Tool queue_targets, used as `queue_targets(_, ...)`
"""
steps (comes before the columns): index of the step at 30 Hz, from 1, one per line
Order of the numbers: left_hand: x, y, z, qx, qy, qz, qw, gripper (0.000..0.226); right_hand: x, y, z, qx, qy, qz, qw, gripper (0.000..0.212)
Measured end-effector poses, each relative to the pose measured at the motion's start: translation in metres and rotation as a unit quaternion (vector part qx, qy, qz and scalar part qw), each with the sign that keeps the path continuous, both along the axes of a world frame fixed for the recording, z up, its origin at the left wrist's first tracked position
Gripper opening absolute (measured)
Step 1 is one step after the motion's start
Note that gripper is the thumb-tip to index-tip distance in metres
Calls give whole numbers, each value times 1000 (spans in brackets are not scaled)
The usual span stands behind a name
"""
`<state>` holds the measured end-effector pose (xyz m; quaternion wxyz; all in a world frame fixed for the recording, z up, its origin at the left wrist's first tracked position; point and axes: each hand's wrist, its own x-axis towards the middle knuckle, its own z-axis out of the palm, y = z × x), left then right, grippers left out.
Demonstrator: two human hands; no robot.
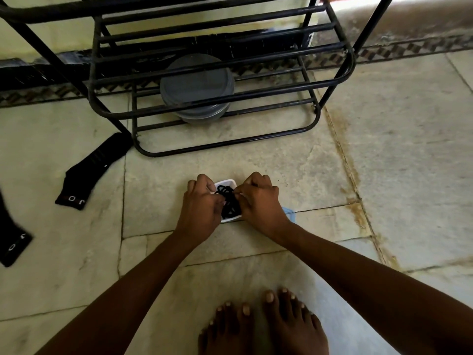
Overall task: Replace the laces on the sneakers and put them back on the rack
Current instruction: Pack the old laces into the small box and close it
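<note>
- A small white box (226, 181) sits on the stone floor (384, 149); it is the landmark for everything below.
- A tangle of black laces (229, 202) lies inside the white box and fills most of it.
- The left hand (201, 203) is at the left side of the white box, fingers curled, its fingertips pinching the laces.
- The right hand (261, 201) is at the right side of the white box, fingers curled likewise, pinching the same tangle from the other side.
- Both hands cover the box's side edges; only its far rim and a bit of its near rim show.
- A black metal rack (256, 138) stands beyond the white box, its lowest bar near the box but apart from it.
- Stacked grey round containers (197, 83) sit under the rack, farther beyond the white box.
- A pale blue item (290, 215) peeks out just right of the white box, under the right wrist; what it is cannot be told.
- A black sock (94, 170) lies well left of the white box, and another black sock (11, 242) farther left at the edge of view.
- Two bare feet (294, 326) stand nearer the person than the white box.
</note>
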<state>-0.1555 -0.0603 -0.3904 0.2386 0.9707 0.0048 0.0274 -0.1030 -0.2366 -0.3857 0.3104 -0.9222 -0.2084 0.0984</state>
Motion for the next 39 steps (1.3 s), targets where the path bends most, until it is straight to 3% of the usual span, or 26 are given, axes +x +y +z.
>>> queue_targets(3,7,-3,-1,-11,36,25,999,6,-1,-6,2,21,12,-7,1000,34)
queue_targets(8,14,-5,2,4,68,42,997,10,2,-13,3,-1,-4,59,998,54)
queue_targets(15,7,3,-7,-29,44,19,998,3,13,-5,-1,-83,-77,173,978,49)
queue_targets(20,-3,8,-5,-17,-4,-52,998,28,17,5,-4,-121,-126,210,962,26)
queue_targets(26,-15,5,-8,-17,2,32,999,28,18,12,-1,-163,-108,232,953,28)
queue_targets(31,-11,6,-9,45,-54,-35,997,30,16,12,1,-203,-95,214,951,32)
queue_targets(39,-7,2,-9,12,-26,-50,998,29,17,2,11,-178,-49,223,957,26)
